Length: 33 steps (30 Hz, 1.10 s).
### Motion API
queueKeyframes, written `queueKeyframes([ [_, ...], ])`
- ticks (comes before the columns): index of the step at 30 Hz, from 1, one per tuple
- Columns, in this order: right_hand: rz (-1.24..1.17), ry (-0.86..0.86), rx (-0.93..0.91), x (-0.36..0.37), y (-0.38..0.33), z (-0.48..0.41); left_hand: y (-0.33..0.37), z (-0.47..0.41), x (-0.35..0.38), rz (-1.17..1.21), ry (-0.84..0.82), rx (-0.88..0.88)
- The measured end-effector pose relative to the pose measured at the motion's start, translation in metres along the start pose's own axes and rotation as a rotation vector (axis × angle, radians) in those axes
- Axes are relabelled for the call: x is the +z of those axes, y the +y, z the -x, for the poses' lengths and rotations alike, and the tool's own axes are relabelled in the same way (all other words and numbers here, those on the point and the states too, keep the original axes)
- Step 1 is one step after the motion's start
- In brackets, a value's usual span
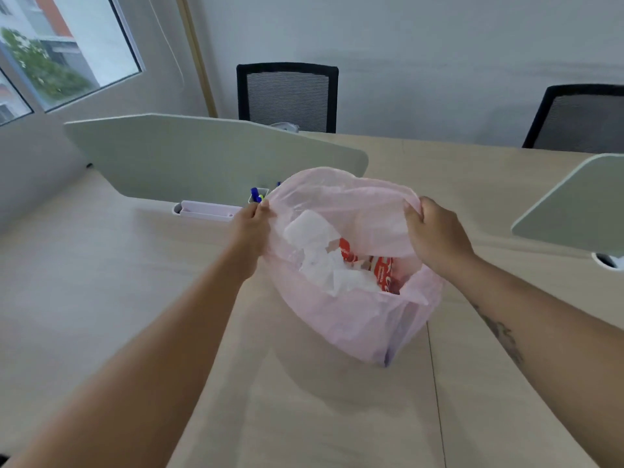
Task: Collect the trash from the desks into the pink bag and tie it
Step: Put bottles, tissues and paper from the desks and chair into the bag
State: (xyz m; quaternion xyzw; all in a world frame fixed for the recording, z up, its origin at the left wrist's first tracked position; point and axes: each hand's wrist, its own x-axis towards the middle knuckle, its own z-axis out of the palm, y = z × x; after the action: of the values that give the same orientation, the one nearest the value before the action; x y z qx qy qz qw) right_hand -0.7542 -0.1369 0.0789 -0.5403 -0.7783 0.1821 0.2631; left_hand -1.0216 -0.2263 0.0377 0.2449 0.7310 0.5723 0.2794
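the thin translucent pink plastic bag (pixel 341 319) sits on the pale wood-grain desk (pixel 101 282), its mouth held wide and untied. the left hand (pixel 251 228) grips the bag's left rim, fingers pinched closed on the film. the right hand (pixel 435 231) grips the bag's right rim, fingers curled over the edge and clamped on it. both forearms reach in from the near side of the bag.

inside the bag: crumpled white tissue paper (pixel 320 261) toward the left side, and a red-and-white printed wrapper (pixel 381 268) just right of the tissue, touching it. print on the wrapper not legible.

beyond the bag to the left, a pale green rounded desk divider panel (pixel 202 157) stands upright. at its foot, left of the bag, a white plastic tray (pixel 206 210) and a small clear cup holding blue pens (pixel 257 194). a second pale green divider (pixel 574 204) stands right of the bag. two black mesh-backed office chairs (pixel 287 96) stand past the bag across the desk. a window (pixel 60 52) is far left of the bag.
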Motion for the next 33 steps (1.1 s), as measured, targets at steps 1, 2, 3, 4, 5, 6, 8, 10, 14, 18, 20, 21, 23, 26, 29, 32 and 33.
queueKeyframes([
  [1,-0.013,0.056,-0.008,-0.009,-0.003,-0.003,0.015,0.003,-0.003,0.008,0.030,0.018],
  [2,-0.034,0.126,-0.015,-0.017,-0.006,-0.006,0.030,0.008,-0.006,0.020,0.063,0.048],
  [3,-0.060,0.193,-0.020,-0.023,-0.008,-0.008,0.042,0.014,-0.010,0.025,0.086,0.085],
  [4,-0.081,0.235,-0.023,-0.028,-0.010,-0.009,0.052,0.022,-0.012,0.012,0.093,0.125],
  [5,-0.086,0.234,-0.024,-0.031,-0.010,-0.008,0.058,0.031,-0.014,-0.031,0.087,0.161],
  [6,-0.072,0.187,-0.032,-0.032,-0.009,-0.006,0.061,0.040,-0.015,-0.095,0.078,0.191],
  [8,-0.012,0.035,-0.094,-0.031,-0.005,0.000,0.061,0.056,-0.020,-0.212,0.125,0.220],
  [10,-0.022,0.001,-0.188,-0.031,-0.003,0.007,0.062,0.070,-0.029,-0.264,0.250,0.222],
  [14,-0.131,0.039,-0.275,-0.035,-0.007,0.016,0.058,0.101,-0.038,-0.382,0.345,0.237],
  [18,-0.134,-0.138,-0.359,-0.024,0.003,0.032,0.044,0.139,-0.035,-0.391,0.402,0.217],
  [20,-0.168,-0.195,-0.389,-0.017,0.007,0.042,0.036,0.157,-0.038,-0.388,0.439,0.193],
  [21,-0.183,-0.214,-0.404,-0.013,0.008,0.047,0.032,0.166,-0.040,-0.398,0.466,0.186],
  [23,-0.212,-0.231,-0.427,-0.006,0.006,0.057,0.028,0.182,-0.050,-0.425,0.530,0.185],
  [26,-0.300,-0.266,-0.408,0.005,-0.004,0.067,0.022,0.202,-0.072,-0.454,0.605,0.176],
  [29,-0.412,-0.323,-0.390,0.016,-0.021,0.079,0.013,0.219,-0.094,-0.419,0.661,0.136],
  [32,-0.480,-0.349,-0.408,0.023,-0.035,0.098,0.001,0.235,-0.109,-0.355,0.617,0.084],
  [33,-0.514,-0.356,-0.398,0.026,-0.037,0.106,-0.002,0.241,-0.113,-0.344,0.591,0.072],
])
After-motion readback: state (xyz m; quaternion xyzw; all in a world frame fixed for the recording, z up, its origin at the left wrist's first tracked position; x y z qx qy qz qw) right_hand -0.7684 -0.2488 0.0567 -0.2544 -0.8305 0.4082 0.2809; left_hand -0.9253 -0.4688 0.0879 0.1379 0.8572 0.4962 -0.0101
